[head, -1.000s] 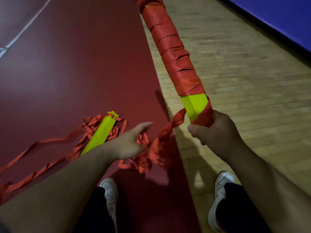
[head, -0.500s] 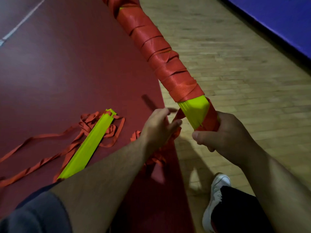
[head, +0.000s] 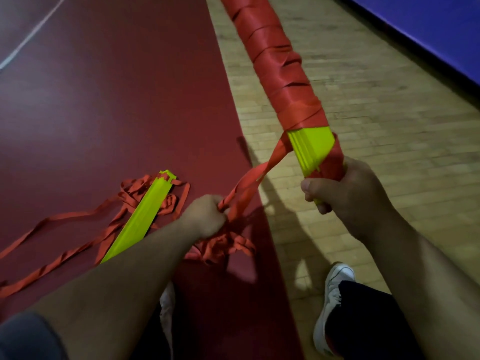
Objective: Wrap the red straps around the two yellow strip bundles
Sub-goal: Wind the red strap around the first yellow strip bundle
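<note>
Right hand (head: 348, 193) curled in a fist round the near end of the held bundle (head: 311, 149), thumb across the front; the grip also traps a turn of red against the yellow. Left hand (head: 205, 216) closed on the strap (head: 249, 183), fingers curled round it, knuckles up; the strap runs taut from this fist up and right to the bundle, meeting its left edge just below the wrapped part. Held bundle rises from the right hand towards the far edge of the view, leaning left; a short yellow stretch shows just above the hand; all beyond it is covered in overlapping red turns. A heap (head: 223, 248) of slack strap lies on the floor just near of the left hand. Second bundle (head: 145, 216) lies flat on the red floor (head: 117, 100) to the left, bare yellow, its near end hidden behind the left forearm; loose straps (head: 65, 219) lie tangled about its far end and trail off left. Wood floor (head: 363, 113) lies right of the red floor; blue panel (head: 428, 27) at far right. White shoe (head: 335, 289) on the wood floor, beside the right forearm.
</note>
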